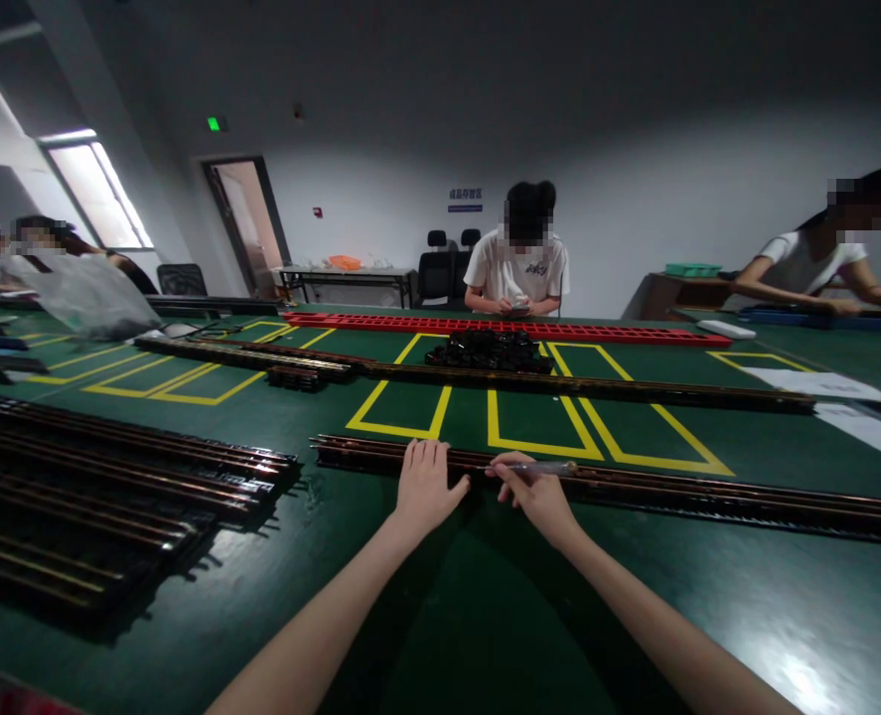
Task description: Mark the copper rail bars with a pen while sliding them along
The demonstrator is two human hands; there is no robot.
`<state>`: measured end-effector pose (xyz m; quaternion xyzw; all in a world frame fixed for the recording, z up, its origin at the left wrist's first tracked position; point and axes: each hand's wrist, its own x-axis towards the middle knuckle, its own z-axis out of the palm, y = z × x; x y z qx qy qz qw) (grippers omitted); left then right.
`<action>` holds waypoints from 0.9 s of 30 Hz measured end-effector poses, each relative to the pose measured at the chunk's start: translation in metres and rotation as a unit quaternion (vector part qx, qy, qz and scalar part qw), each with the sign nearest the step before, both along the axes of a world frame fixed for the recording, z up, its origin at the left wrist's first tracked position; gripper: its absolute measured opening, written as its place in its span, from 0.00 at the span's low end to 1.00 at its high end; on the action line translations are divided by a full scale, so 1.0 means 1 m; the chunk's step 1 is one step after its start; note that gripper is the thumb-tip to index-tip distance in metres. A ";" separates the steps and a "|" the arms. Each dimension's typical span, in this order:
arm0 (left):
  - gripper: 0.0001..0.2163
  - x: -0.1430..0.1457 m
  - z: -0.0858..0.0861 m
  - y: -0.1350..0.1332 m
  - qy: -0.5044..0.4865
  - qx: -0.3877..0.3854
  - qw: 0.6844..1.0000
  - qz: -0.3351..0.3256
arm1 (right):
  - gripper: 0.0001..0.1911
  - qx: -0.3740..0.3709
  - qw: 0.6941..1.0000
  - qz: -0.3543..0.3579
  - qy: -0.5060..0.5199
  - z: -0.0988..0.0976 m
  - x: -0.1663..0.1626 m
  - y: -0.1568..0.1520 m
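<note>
The left hand (426,489), thumb spread wide, lay across a long black rail (708,495) on the green surface (783,596); the right hand (545,504) gripped a screwdriver (553,468).

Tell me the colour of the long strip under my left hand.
The long strip looks black with coppery lengthwise lines, best seen in the head view.

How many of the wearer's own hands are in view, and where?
2: the left hand rests on the near dark rail; the right hand, to its right, holds a screwdriver-like tool over the rail.
</note>
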<state>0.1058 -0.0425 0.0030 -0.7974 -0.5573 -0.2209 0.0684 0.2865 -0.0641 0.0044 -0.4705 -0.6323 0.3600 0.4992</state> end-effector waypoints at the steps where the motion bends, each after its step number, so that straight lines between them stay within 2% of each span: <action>1: 0.22 0.000 0.000 0.000 0.002 -0.002 1.000 -0.001 | 0.21 -0.005 1.000 -0.001 0.011 -0.002 0.000 0.001; 6: 0.20 -0.002 0.000 -0.001 0.016 0.015 1.000 -0.001 | 0.22 -0.003 1.000 -0.008 0.027 -0.003 -0.005 -0.002; 14: 0.19 -0.003 -0.004 0.000 0.022 0.042 0.999 0.000 | 0.24 0.013 0.997 -0.062 0.053 0.003 -0.006 -0.010; 21: 0.19 -0.003 -0.007 0.001 0.025 0.060 0.998 -0.001 | 0.26 0.016 0.999 -0.046 -0.006 0.005 -0.004 -0.009; 27: 0.18 -0.001 -0.009 0.001 0.022 0.074 0.997 -0.008 | 0.23 0.026 0.999 -0.041 -0.017 0.009 -0.004 -0.010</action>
